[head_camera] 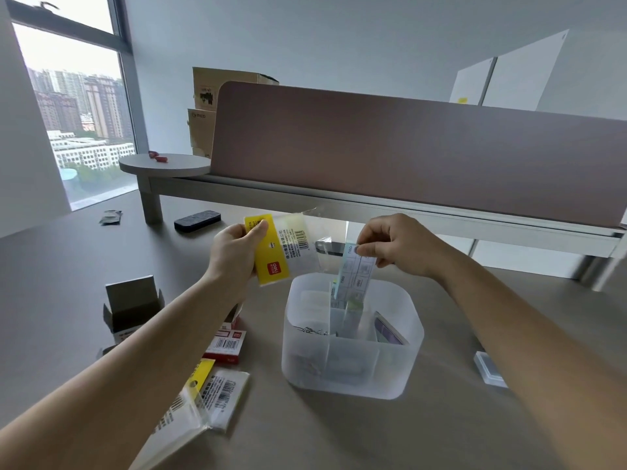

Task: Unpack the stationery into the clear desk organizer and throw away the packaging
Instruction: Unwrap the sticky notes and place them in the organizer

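The left hand (237,247) grips a yellow-and-clear plastic package (283,247), thumb curled over its yellow header, held above the desk (339,432) just left of the clear desk organizer (353,354). The right hand (395,245) pinches the top of a strip of pale printed labels (356,276) between thumb and fingers — its lower end dips into the organizer's rear middle compartment. Paper clips (310,330) lie in the left compartment. Emptied wrappers (217,398) and a red-and-white box (227,344) sit nearby on the left.

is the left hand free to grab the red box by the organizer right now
Probably not yet. The left hand grips the yellow-and-clear packet, so its fingers are occupied. The red box lies just below the left forearm, partly hidden by it, with nothing resting on it.
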Demonstrator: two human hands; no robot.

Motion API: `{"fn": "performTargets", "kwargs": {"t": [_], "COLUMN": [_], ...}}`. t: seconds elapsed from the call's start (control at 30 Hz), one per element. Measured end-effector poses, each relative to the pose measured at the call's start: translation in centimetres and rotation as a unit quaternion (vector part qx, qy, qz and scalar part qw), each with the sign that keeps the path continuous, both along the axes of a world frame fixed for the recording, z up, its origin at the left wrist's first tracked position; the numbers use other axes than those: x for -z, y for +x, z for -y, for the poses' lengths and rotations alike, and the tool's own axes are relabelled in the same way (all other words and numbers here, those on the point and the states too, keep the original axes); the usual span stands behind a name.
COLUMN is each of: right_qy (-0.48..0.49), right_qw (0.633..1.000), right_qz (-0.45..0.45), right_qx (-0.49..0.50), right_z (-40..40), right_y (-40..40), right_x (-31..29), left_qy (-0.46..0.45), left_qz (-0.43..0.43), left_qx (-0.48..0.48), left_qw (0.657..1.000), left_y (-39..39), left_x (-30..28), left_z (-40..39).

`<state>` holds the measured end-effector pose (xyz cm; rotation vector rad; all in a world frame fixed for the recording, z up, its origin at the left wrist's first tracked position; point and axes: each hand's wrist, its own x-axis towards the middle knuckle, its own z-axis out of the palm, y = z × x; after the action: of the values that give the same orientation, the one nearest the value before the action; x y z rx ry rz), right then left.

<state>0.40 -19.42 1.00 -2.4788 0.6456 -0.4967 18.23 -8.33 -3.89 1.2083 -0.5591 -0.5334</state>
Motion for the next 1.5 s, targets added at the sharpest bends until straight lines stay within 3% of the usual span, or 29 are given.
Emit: {"fn": "performTargets", "kwargs": {"t": [0.3,0.63,0.77,1.03,1.4,1.5], "right_qy": [-0.036,0.046,0.009,0.017,-0.086,-0.042], "right_qw": [0.998,0.995,0.992,0.997,0.993,0.998], "right_qz": [-0.058,-0.089,-0.124,-0.07,-0.075,0.003], "right_qx": [0.007,0.003,0.008,0.012,0.026,0.044], "right_z": [-0.5,-0.9,-1.3,-1.5,-1.1,-1.0], "right_y": [0.9,-0.2,-0.5,-0.4,-0.2,-0.5], "right_x": [1.9,2.9,3.3,3.7,4.2,3.8], "left_qy": [0.002,-0.003,0.001,0.007,0.007,0.018], "left_qz": [-0.013,-0.022,-0.022,-0.019,-0.013,-0.009], "left_qx": [0.003,0.009,0.016,0.023,0.04,0.046], "left_qw": [1.0,1.0,1.0,1.0,0.999,0.999], "left_y": [-0.1,-0.4,-0.7,-1.2,-1.7,-1.8], "left_x": [0.3,0.7,1.0,1.1,0.6,0.5], "left_z": [-0.1,-0.7,-0.9,-1.1,-1.4,-1.3]}}
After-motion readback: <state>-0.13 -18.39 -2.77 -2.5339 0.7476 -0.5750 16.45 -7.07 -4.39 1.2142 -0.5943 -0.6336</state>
